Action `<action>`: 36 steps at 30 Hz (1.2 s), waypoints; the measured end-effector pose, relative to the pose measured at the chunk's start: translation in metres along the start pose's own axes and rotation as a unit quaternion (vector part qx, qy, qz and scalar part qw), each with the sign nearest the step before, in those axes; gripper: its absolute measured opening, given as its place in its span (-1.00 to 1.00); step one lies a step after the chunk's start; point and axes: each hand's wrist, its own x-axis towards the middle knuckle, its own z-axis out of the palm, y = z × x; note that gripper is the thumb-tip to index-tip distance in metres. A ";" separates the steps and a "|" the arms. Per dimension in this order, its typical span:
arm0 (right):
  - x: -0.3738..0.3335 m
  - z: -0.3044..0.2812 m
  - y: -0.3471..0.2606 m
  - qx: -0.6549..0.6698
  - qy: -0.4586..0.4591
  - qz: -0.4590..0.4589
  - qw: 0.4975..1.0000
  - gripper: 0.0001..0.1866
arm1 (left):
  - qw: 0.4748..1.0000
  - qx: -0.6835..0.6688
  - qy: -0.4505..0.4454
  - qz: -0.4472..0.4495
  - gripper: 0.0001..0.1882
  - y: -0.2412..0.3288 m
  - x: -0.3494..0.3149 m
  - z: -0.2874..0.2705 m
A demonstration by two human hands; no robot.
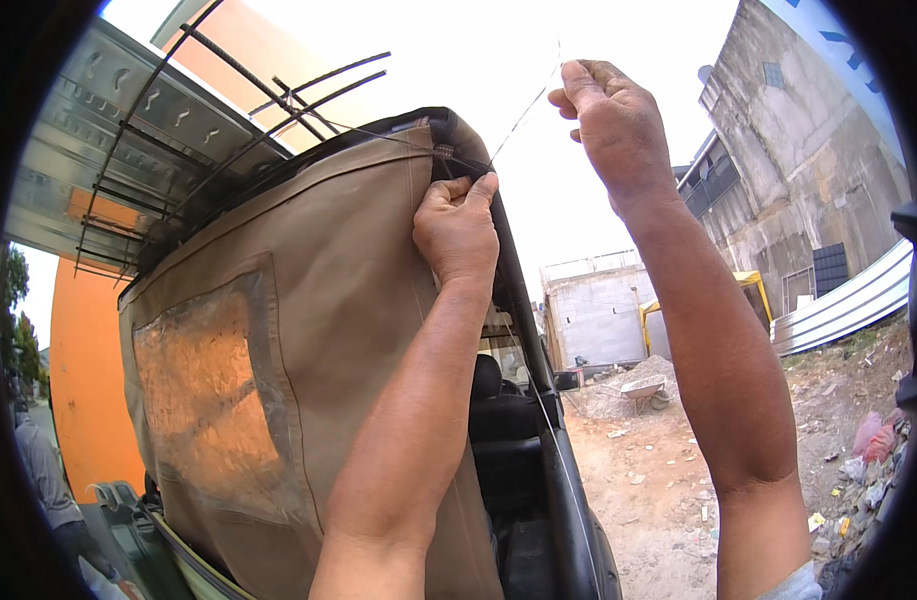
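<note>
R hand (613, 115) w/ thin strand (519, 126), L hand (457, 230) at seamed brn fabric (354, 235)

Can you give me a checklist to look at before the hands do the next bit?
1. Left hand pinching: ok, its fingertips are together where the string meets the cover's corner.
2. Right hand on the string: ok, raised higher, with the string at its fingertips.
3. String between the hands straight: ok, it looks nearly straight.
4. Brown cover firmly fastened at that corner: cannot tell, fingers hide part of it.
5. Steel rods firmly fixed: cannot tell.
</note>
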 end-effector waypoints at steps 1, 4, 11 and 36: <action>-0.009 0.004 0.001 -0.077 0.003 -0.021 0.997 -0.52 | 1.000 0.000 0.003 0.006 -0.74 0.000 0.000 0.000; -0.040 0.012 0.009 -0.259 -0.043 -0.092 0.961 -0.53 | 0.999 -0.036 -0.014 -0.003 -0.77 -0.002 0.001 0.000; -0.021 0.064 0.018 -0.228 -0.071 -0.056 0.969 -0.62 | 1.000 0.006 -0.005 0.000 -0.81 0.001 0.000 -0.007; -0.003 0.034 0.024 -0.157 -0.166 -0.120 0.966 -0.76 | 0.997 -0.061 0.015 0.032 -0.74 0.006 -0.006 0.011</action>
